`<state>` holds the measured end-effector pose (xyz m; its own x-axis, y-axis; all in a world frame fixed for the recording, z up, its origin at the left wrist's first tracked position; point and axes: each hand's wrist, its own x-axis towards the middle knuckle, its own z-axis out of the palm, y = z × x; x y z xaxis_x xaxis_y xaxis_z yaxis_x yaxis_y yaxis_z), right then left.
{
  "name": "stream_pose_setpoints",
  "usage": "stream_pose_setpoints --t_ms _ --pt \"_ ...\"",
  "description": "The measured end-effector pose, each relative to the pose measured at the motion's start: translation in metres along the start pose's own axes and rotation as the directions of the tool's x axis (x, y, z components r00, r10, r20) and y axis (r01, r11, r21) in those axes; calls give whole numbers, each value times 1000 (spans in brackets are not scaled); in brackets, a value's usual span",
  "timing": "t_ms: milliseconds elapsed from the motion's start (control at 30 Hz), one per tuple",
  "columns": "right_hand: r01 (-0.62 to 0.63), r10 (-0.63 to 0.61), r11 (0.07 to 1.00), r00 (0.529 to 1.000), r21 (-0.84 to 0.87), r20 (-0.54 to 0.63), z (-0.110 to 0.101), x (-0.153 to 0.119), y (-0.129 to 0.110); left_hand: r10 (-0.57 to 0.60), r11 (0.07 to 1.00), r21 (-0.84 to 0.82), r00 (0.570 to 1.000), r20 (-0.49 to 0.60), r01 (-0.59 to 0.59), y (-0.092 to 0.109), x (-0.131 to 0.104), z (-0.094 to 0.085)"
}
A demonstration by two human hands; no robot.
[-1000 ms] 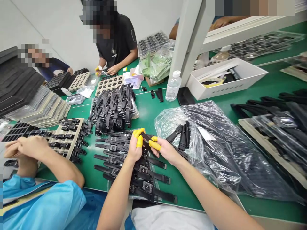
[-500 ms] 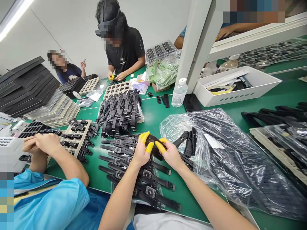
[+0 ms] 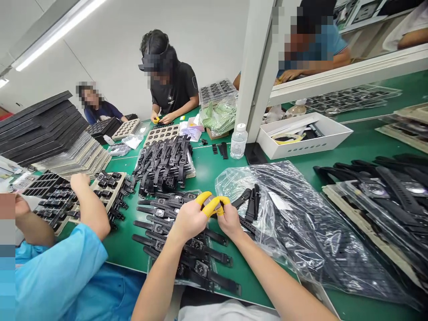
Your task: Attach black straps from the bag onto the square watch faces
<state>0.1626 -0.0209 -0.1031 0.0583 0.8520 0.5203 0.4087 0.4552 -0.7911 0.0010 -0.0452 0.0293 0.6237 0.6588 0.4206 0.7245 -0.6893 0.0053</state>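
While both hands are meeting over the green table, a small grey watch body is being pinched between yellow-capped fingertips, centre-near. Left hand is closing on it from the left, right hand from the right; thumbs touching. Directly below, assembled black watches are lying in rows. Loose straps are resting on a clear plastic bag just right. A co-worker's blue sleeve is sitting near-left; water bottle standing farther back.
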Motion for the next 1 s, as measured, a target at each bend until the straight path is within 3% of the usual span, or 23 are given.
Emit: stream_pose_setpoints --t_ms 200,367,433,500,567,633,700,800,833,933,1000 --pt "30 -28 996 999 -81 25 -2 4 -6 -161 986 78 961 223 147 -6 1 -49" --pt "108 -97 993 977 -46 191 -1 -3 -28 -290 956 25 921 259 294 -31 -32 -75" --pt "145 -135 989 949 -11 283 -1 -8 -42 -330 942 48 897 294 331 -36 -48 -86" --pt "169 -166 985 910 25 380 -2 -11 -56 -385 923 153 846 369 353 -37 -63 -98" --pt "175 -180 983 861 56 476 -4 -12 -69 -442 895 270 790 425 355 -34 -78 -108" --pt "176 -186 982 805 73 564 -10 -9 -82 -466 881 318 767 442 351 -29 -93 -118" --pt "190 -200 978 740 85 642 -22 1 -96 -464 883 302 770 438 361 -21 -111 -129" --pt "251 -225 965 628 80 745 -58 23 -128 -478 878 254 762 437 406 -6 -140 -147" --pt "273 -237 959 611 80 756 -74 30 -143 -484 875 237 753 446 423 -1 -149 -154" --pt "328 -295 940 642 95 708 -116 38 -202 -465 878 160 729 502 450 11 -171 -169" --pt "328 -342 930 601 167 722 -126 28 -247 -435 885 113 715 547 452 19 -175 -175"
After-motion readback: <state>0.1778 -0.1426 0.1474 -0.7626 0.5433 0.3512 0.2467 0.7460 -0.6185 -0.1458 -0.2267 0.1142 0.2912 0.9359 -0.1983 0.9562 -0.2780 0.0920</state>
